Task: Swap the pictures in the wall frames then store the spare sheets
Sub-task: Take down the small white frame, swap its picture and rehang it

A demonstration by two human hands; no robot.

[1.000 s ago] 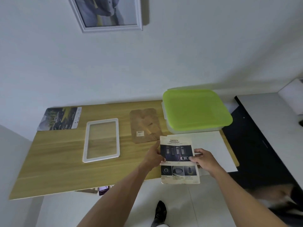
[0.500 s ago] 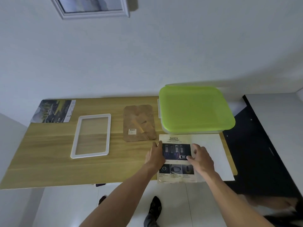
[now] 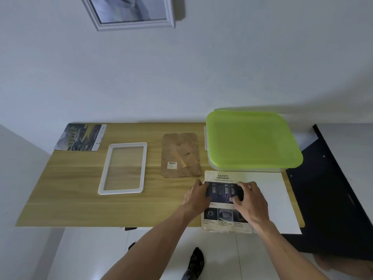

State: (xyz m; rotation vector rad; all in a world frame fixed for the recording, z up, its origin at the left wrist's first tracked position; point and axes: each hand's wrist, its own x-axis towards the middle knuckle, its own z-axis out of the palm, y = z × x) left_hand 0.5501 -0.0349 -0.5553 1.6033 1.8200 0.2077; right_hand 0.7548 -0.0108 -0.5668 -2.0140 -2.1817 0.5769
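Note:
A printed sheet headed SAFETY [image 3: 224, 176] lies flat on a stack of white sheets [image 3: 272, 201] at the table's front right, its lower end hanging over the edge. My left hand [image 3: 196, 196] rests on its left edge. My right hand [image 3: 250, 201] presses its fingertips on the dark car photos. An empty white picture frame [image 3: 121, 191] lies face down left of centre, with its brown backing board [image 3: 181, 154] beside it. A car picture sheet [image 3: 80, 137] sits at the back left corner. One white frame [image 3: 133, 24] with a picture hangs on the wall above.
A clear box with a lime-green lid [image 3: 252, 138] stands at the back right, just behind the white sheets. The wooden table [image 3: 70, 199] stands against the wall. A black surface [image 3: 333, 199] adjoins on the right. My foot in a dark sock [image 3: 194, 261] shows below the table's front edge.
One second ago both hands held the SAFETY sheet above the table's front edge. It has come down onto the white sheets, and both hands now lie on top of it.

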